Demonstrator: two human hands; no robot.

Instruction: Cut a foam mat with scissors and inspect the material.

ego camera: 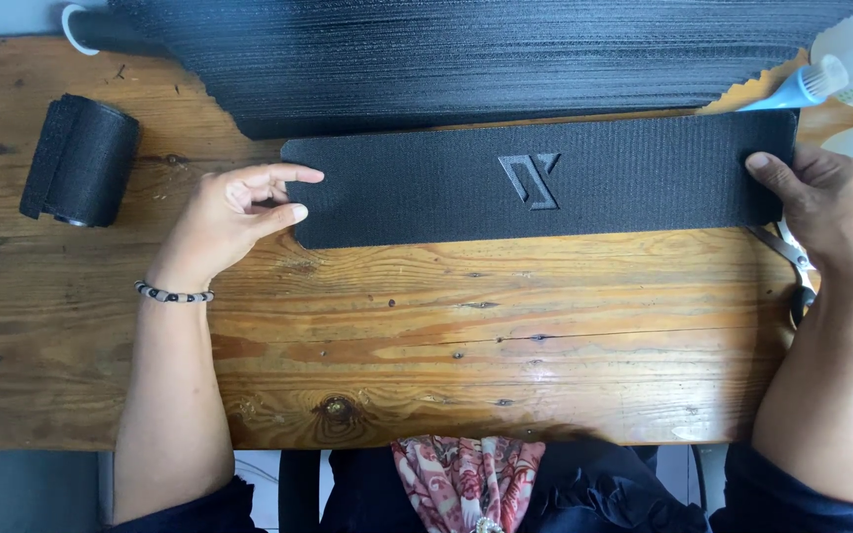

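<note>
Fingers of my left hand (234,212) and right hand (821,202) pinch opposite ends of black textured strip (466,192) on wooden worktop (466,326).

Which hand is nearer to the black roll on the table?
Left. The left hand holds the left end of the black strip, a short way right of the roll. The right hand holds the strip's far right end, across the table.
</note>
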